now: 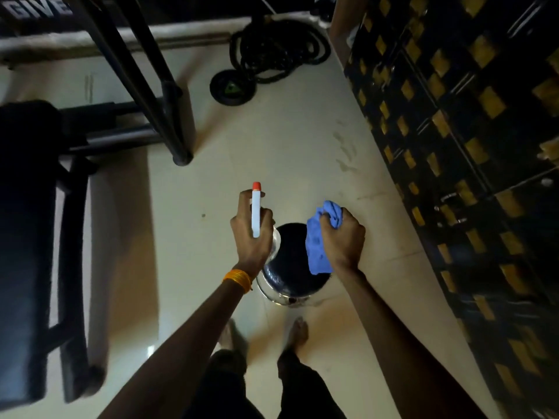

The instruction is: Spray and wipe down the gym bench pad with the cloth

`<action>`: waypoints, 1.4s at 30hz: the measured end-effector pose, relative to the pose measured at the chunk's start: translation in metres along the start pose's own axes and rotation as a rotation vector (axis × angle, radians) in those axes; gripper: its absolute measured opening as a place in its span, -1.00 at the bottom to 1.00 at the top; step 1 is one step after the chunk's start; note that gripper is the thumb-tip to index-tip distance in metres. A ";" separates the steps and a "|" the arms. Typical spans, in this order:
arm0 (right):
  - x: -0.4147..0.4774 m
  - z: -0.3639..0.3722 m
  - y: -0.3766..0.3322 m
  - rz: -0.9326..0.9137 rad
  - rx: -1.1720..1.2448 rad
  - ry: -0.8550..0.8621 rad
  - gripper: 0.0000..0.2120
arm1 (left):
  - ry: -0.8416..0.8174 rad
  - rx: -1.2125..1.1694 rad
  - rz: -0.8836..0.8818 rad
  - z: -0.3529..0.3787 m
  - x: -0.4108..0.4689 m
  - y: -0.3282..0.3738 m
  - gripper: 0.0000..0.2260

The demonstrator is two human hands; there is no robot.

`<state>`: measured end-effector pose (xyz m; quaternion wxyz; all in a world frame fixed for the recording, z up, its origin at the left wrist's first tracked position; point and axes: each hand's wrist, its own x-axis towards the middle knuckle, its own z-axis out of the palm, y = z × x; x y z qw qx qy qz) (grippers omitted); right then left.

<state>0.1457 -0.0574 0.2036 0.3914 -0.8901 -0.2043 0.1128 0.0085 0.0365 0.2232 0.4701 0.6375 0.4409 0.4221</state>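
My left hand point(249, 231) grips a spray bottle point(256, 211) with a white head and an orange nozzle tip, its clear body showing under the hand. My right hand point(343, 238) is closed around a bunched blue cloth point(317, 246) that hangs down from the fist. Both hands hover over a round black stool point(290, 267) with a chrome rim. The black gym bench pad point(25, 237) lies lengthwise at the far left edge, well apart from both hands.
A black metal rack frame point(163, 95) stands on the pale tiled floor beyond the bench. A coiled black rope point(278, 49) and a small wheel point(231, 89) lie at the back. A dark wall with yellow patches point(459, 146) runs along the right. My bare feet point(298, 331) stand below.
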 end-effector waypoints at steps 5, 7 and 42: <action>0.015 0.044 0.070 0.000 -0.029 -0.067 -0.82 | 0.036 0.034 -0.050 0.045 -0.017 -0.071 -0.77; 0.020 0.068 0.103 0.001 -0.047 -0.090 -0.82 | 0.038 0.055 -0.050 0.060 -0.023 -0.108 -0.76; 0.048 0.219 0.291 -0.104 -0.291 -0.257 -0.42 | -0.361 0.233 -0.104 0.107 -0.048 -0.300 -0.21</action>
